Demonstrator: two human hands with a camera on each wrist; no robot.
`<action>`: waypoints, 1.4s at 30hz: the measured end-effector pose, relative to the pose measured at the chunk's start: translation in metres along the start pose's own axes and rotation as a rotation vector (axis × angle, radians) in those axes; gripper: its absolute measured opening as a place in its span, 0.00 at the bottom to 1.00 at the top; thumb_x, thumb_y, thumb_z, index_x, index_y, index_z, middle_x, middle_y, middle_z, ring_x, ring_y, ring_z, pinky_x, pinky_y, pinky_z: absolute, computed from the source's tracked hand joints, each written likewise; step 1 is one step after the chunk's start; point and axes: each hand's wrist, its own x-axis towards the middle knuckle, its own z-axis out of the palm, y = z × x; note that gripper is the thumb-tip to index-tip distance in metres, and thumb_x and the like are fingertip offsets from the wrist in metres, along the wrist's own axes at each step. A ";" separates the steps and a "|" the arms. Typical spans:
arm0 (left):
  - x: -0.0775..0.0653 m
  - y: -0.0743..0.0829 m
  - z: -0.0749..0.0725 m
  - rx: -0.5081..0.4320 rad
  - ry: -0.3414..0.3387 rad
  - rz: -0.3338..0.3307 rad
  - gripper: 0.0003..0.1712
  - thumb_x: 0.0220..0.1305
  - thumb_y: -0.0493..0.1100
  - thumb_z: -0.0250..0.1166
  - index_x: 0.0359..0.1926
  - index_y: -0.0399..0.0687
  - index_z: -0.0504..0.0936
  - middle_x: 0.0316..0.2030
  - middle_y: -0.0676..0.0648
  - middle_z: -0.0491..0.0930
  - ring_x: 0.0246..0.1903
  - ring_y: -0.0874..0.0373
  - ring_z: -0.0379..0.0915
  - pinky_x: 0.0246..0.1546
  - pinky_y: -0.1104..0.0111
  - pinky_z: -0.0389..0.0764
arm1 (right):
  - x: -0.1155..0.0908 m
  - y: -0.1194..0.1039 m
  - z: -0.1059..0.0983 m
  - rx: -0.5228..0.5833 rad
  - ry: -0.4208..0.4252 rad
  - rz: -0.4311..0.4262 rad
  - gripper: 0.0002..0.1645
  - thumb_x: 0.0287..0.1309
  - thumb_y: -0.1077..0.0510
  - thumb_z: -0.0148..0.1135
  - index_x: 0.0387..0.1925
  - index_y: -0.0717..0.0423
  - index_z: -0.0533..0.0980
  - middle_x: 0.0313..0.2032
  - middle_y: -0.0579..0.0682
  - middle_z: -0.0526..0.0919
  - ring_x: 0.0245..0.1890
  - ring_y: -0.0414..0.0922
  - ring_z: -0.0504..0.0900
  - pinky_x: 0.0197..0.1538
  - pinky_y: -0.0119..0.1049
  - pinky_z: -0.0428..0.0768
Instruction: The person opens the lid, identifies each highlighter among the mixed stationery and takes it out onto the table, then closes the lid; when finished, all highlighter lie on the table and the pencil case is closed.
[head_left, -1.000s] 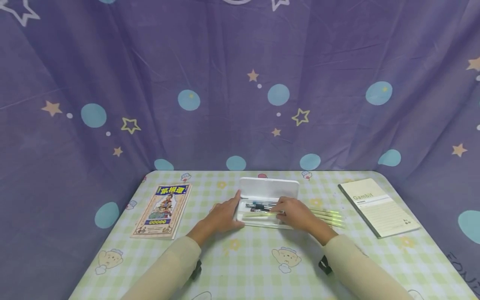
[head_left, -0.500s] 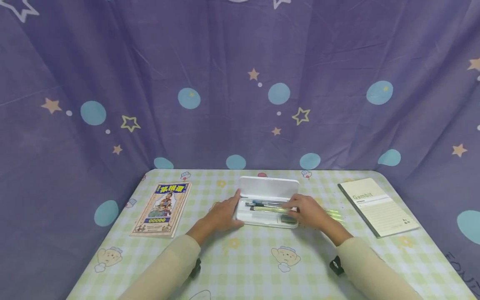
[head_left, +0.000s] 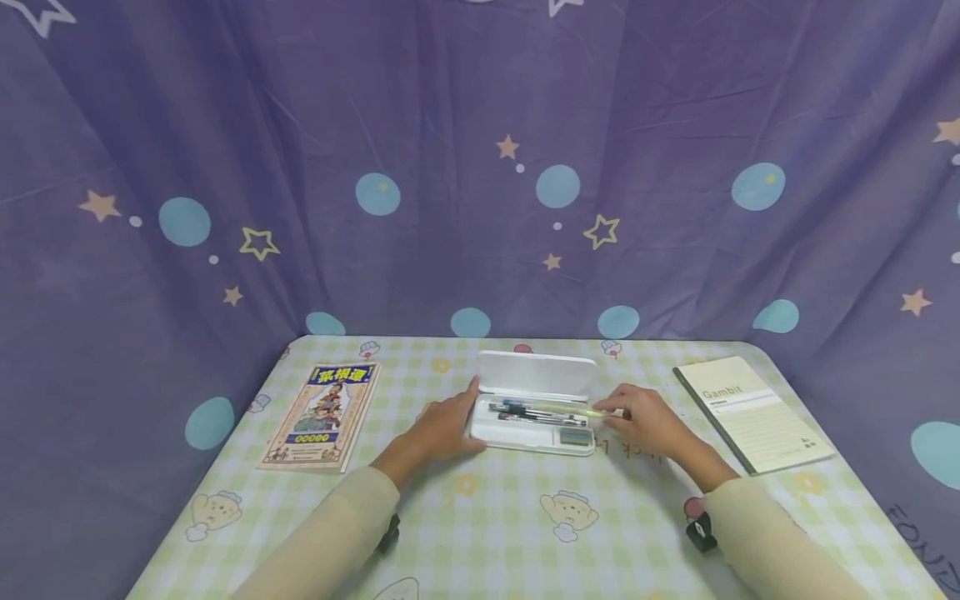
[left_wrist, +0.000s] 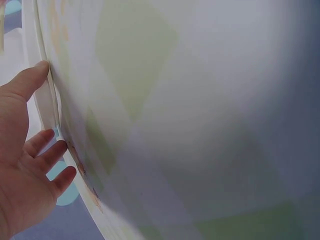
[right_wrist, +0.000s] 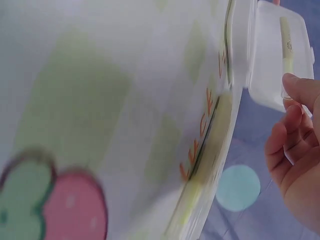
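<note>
The white pencil case lies with its lid raised. My left hand holds its left end, thumb at the near corner and a finger at the far corner. Inside lie several pens, dark and clear, and a grey-green block at the near right. Over the back of the case, my right hand pinches a pale yellow-green pen by its right end between thumb and fingertips. In the right wrist view, more yellow-green pens lie on the table below that hand; the hand hides them in the head view.
An illustrated book lies at the left of the checked tablecloth. At the right rests a cream notebook with a dark spine. A purple curtain hangs behind the table.
My right hand has moved to the right, and the pale pen has shifted from the front of the case toward its back. The grey-green block has come into sight. My left hand has stayed in place.
</note>
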 end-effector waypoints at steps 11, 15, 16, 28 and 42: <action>-0.001 0.002 -0.002 -0.007 0.002 0.001 0.68 0.54 0.60 0.77 0.82 0.41 0.44 0.73 0.39 0.68 0.69 0.42 0.70 0.64 0.45 0.73 | -0.019 0.027 -0.020 -0.084 0.054 0.008 0.14 0.58 0.63 0.72 0.47 0.53 0.88 0.37 0.45 0.85 0.25 0.28 0.70 0.28 0.29 0.73; -0.001 0.003 -0.004 -0.011 0.003 -0.007 0.68 0.54 0.60 0.77 0.82 0.41 0.44 0.73 0.39 0.69 0.69 0.42 0.71 0.64 0.44 0.72 | -0.025 0.035 -0.029 -0.100 0.054 0.030 0.13 0.58 0.62 0.72 0.46 0.52 0.88 0.38 0.47 0.86 0.26 0.28 0.70 0.29 0.29 0.72; -0.001 0.003 -0.004 -0.009 0.004 -0.005 0.68 0.53 0.60 0.77 0.82 0.41 0.44 0.72 0.39 0.69 0.68 0.42 0.71 0.63 0.44 0.73 | -0.026 0.036 -0.031 -0.098 0.052 0.041 0.13 0.58 0.62 0.72 0.47 0.52 0.88 0.39 0.48 0.86 0.26 0.29 0.70 0.29 0.30 0.72; -0.003 0.001 -0.001 -0.011 0.008 0.019 0.68 0.54 0.60 0.76 0.81 0.40 0.44 0.73 0.38 0.68 0.69 0.42 0.71 0.63 0.44 0.73 | -0.037 0.056 -0.037 -0.129 0.071 0.085 0.12 0.58 0.63 0.72 0.44 0.52 0.88 0.38 0.49 0.86 0.28 0.31 0.74 0.31 0.31 0.75; -0.001 0.000 0.000 -0.002 0.017 0.014 0.68 0.54 0.61 0.76 0.82 0.42 0.44 0.73 0.40 0.69 0.69 0.43 0.71 0.63 0.45 0.73 | -0.043 0.080 -0.039 -0.165 0.069 0.113 0.12 0.58 0.64 0.70 0.45 0.56 0.88 0.36 0.50 0.86 0.29 0.39 0.81 0.35 0.37 0.79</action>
